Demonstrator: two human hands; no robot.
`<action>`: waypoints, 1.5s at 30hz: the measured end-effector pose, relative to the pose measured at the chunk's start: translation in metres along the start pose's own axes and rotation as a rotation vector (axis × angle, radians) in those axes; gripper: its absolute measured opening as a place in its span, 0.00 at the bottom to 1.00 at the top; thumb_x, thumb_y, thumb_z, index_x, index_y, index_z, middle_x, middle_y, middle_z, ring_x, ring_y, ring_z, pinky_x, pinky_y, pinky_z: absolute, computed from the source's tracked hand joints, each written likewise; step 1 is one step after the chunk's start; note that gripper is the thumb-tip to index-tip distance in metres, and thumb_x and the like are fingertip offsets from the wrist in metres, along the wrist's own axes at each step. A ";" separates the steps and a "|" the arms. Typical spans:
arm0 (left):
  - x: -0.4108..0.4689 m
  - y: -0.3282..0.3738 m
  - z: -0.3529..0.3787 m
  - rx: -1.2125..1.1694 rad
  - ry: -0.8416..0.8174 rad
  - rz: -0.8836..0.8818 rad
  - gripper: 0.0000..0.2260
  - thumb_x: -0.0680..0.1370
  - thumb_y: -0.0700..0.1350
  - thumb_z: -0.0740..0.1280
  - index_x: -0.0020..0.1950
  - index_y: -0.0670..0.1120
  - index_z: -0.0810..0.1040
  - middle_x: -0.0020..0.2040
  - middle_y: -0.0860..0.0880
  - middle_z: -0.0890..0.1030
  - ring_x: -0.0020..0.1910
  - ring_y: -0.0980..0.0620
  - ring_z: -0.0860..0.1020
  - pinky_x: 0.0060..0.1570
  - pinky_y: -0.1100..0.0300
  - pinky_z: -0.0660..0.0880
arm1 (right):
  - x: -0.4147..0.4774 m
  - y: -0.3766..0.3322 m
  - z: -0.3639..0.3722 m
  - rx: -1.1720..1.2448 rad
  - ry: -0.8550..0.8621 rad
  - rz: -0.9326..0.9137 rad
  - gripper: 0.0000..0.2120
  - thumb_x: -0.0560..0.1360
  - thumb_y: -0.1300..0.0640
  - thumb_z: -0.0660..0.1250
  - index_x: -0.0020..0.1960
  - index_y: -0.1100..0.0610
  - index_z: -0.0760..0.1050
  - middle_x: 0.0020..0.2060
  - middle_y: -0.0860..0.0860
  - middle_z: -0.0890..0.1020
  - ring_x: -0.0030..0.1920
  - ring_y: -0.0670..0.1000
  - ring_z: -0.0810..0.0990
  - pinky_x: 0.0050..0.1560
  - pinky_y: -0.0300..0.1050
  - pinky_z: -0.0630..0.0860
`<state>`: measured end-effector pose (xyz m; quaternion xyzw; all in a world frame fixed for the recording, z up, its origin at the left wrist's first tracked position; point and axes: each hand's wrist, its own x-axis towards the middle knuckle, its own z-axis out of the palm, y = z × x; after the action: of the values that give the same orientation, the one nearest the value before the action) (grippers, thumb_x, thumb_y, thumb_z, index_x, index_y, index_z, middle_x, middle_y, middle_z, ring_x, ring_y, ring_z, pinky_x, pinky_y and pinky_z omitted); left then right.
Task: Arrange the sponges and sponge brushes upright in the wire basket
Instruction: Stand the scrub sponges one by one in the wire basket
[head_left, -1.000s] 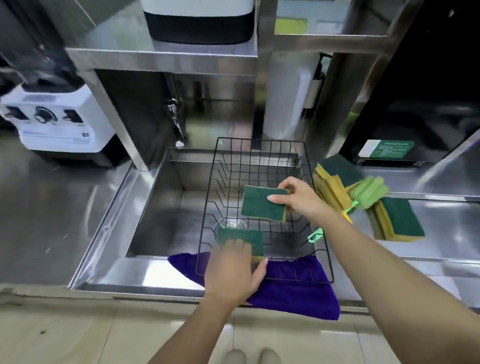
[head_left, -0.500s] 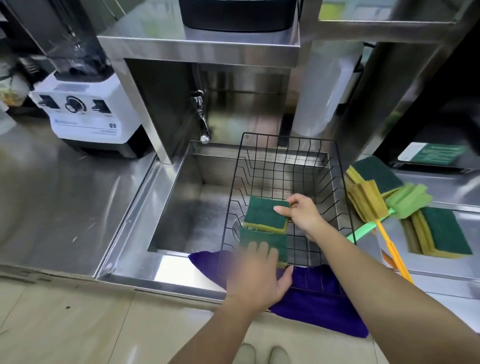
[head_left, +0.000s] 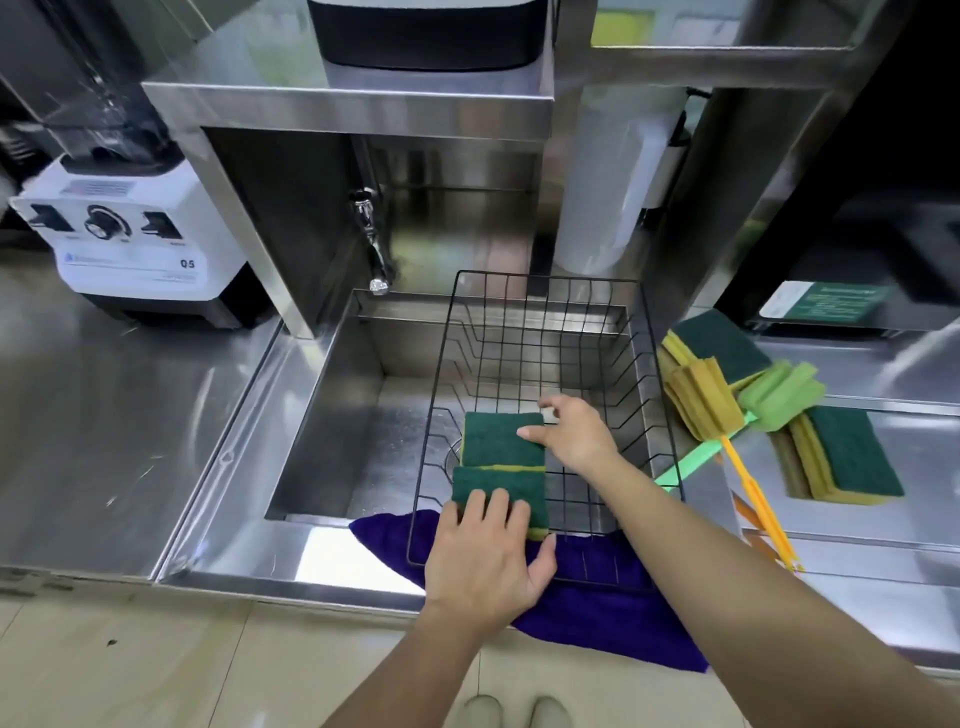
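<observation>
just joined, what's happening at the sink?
A person is loading sponges into the wire basket over the sink. The left hand steadies one green sponge at the near end; the right hand sets a second sponge right behind it. More sponges and two sponge brushes wait on the counter to the right.

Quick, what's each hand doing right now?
Left hand: closed on the near sponge in the basket.
Right hand: gripping the far sponge by its edge.
</observation>
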<state>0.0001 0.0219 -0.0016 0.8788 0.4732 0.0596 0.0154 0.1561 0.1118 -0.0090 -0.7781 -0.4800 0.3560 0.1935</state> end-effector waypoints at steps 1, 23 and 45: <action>0.000 0.000 0.000 -0.003 -0.007 -0.001 0.18 0.75 0.57 0.56 0.41 0.44 0.75 0.38 0.46 0.77 0.37 0.44 0.74 0.37 0.50 0.73 | -0.003 -0.002 -0.001 -0.041 0.049 -0.015 0.26 0.71 0.49 0.70 0.67 0.53 0.69 0.63 0.55 0.77 0.61 0.57 0.76 0.57 0.51 0.74; 0.026 0.079 0.008 0.015 -0.179 0.214 0.29 0.76 0.61 0.40 0.57 0.47 0.72 0.55 0.48 0.77 0.53 0.45 0.72 0.55 0.50 0.67 | -0.071 0.155 -0.143 -0.108 0.854 0.318 0.26 0.73 0.54 0.66 0.67 0.61 0.65 0.65 0.61 0.71 0.65 0.62 0.68 0.61 0.56 0.63; 0.025 0.078 0.009 -0.020 -0.164 0.178 0.30 0.74 0.63 0.35 0.56 0.51 0.71 0.54 0.52 0.75 0.53 0.50 0.70 0.54 0.54 0.65 | -0.073 0.184 -0.150 0.896 0.935 0.426 0.10 0.70 0.61 0.66 0.44 0.53 0.64 0.39 0.52 0.73 0.43 0.56 0.73 0.43 0.50 0.73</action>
<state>0.0794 -0.0004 -0.0021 0.9190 0.3899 -0.0066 0.0573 0.3582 -0.0323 0.0007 -0.7725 0.0113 0.1770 0.6098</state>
